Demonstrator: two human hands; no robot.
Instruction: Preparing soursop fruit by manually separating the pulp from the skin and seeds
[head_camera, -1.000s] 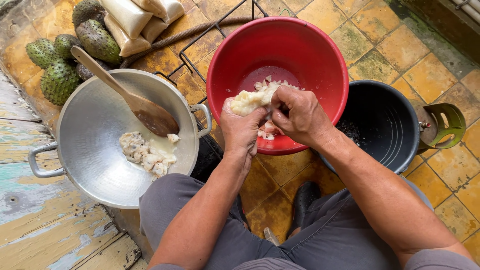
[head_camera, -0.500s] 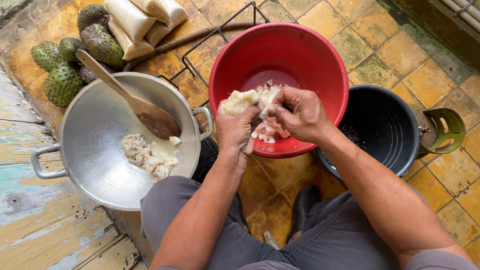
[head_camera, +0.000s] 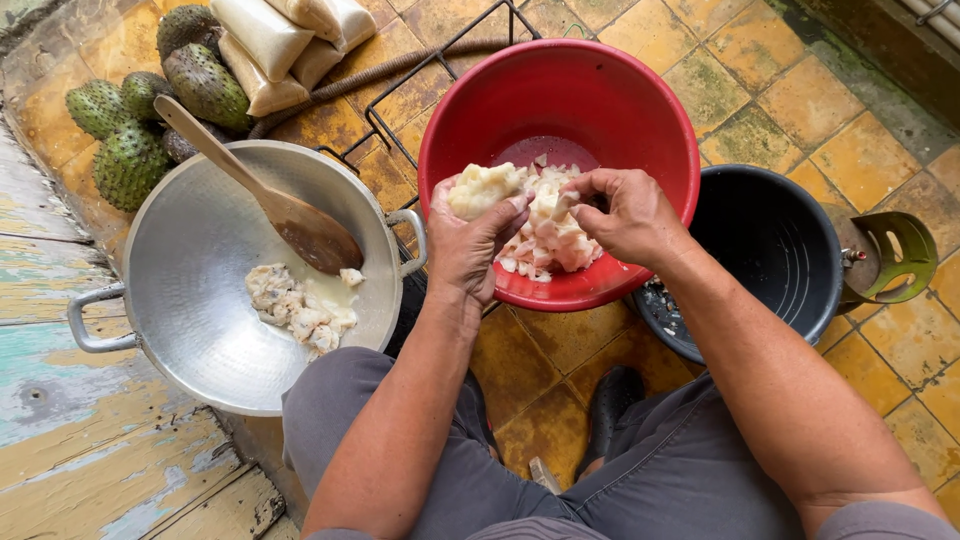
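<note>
My left hand grips a lump of white fruit pulp over the near rim of a red plastic basin. My right hand pinches at the same lump from the right, fingertips closed on a bit of it. More white pulp pieces lie in the basin under my hands. To the left, a silver two-handled wok holds a small heap of pulp and a wooden spoon.
Green spiky soursops and pale filled bags lie at the top left. A black bucket stands right of the basin, with a green tool beside it. Tiled floor, worn painted boards at the left, a wire rack under the basin.
Both hands have stayed over the basin, working the pulp lump; it has turned and the right fingers have shifted on it. The wok and spoon have not moved.
</note>
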